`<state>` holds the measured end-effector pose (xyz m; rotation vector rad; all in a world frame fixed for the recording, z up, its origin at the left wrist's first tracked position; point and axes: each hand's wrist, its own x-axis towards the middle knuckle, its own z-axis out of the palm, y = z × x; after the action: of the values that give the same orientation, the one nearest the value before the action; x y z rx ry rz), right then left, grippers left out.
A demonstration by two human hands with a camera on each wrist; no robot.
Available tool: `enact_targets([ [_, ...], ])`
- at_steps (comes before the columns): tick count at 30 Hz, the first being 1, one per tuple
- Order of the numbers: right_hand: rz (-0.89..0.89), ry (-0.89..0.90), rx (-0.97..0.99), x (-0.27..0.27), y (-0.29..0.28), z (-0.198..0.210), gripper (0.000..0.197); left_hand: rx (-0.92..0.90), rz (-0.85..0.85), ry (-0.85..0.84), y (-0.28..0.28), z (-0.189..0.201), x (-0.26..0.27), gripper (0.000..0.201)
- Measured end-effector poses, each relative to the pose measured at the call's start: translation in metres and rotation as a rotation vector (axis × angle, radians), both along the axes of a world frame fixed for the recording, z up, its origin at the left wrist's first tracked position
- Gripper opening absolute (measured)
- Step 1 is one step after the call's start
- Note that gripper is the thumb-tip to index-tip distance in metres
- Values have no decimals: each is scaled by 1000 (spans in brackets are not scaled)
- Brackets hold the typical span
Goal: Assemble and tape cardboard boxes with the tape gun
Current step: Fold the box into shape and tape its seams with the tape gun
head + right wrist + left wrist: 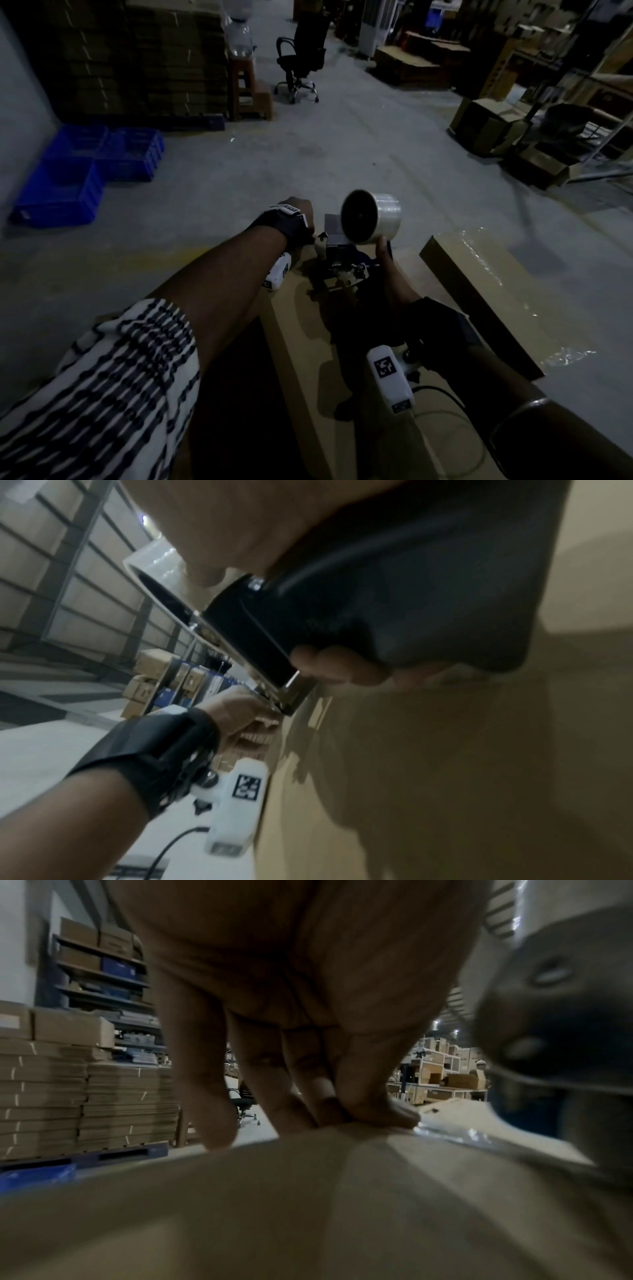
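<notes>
Mid-frame, the right hand [394, 274] grips the tape gun [346, 263] while left hand [308, 1042] fingertips press the box [308, 342]; taping its seam seems underway, next a steady pull.

Matt cardboard box [301, 342]; seemingly glossy tape [387, 219]

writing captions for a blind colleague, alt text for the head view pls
A right hand grips a tape gun on a cardboard box while the left hand presses the box's far end; a taped box lies alongside.

Blue crates [85, 164], brown box [308, 342], black-and-white patterned sleeve [120, 377].
</notes>
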<state>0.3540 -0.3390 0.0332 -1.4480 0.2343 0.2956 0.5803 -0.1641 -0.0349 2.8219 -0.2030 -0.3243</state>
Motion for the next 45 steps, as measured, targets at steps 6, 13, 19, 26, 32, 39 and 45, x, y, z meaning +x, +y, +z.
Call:
enact_targets([
  [6, 23, -49, -74, -21, -22, -15, 40, -13, -37, 14, 9, -17, 5, 37],
  [13, 80, -8, -76, -34, -38, -25, 63, 18, -38, 28, 4, 0, -9, 32],
  [19, 51, 35, -52, -64, -57, -28, 43, 82, -39, -25, 0, 14, -28, 36],
  [26, 25, 41, -49, -82, -50, -18, 44, 113, -43, -35, 2, 15, -37, 43],
  [32, 27, 60, -20, -84, -45, -13, 47, 170, -104, -90, -3, 32, -67, 55],
  [39, 24, 17, -62, -80, -48, -14, 49, 170, -322, -95, -25, 41, -110, 36],
  [45, 50, 46, -113, -80, -49, -14, 42, 345, -462, -64, -27, 43, -128, 40],
])
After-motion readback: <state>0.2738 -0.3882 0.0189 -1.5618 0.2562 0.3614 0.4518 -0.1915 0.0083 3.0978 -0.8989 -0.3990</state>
